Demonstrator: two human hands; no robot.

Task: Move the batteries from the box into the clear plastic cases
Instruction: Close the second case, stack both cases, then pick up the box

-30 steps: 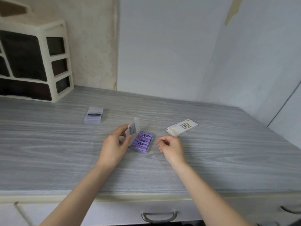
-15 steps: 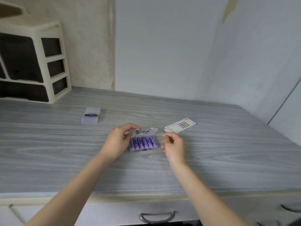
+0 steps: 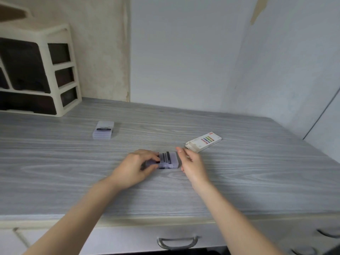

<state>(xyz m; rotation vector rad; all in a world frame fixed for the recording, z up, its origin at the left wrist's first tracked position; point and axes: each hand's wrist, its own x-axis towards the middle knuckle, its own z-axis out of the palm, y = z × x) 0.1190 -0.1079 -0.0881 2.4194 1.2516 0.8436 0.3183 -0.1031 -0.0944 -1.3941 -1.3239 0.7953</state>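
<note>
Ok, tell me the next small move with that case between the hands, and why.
Probably press the lid down until it snaps. The clear case lies flat on the table with its lid folded over; the left hand grips its left end, and the right hand hovers open beside it.

Probably home: drawer organiser (image 3: 38,70), countertop (image 3: 239,181).

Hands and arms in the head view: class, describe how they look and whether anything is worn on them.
Both the left hand and the right hand are bare, with no gloves, and no rings or watch show. Both forearms are bare to the frame's bottom edge; no sleeves are in view. The picture is slightly blurred, so fine marks cannot be told.
</note>
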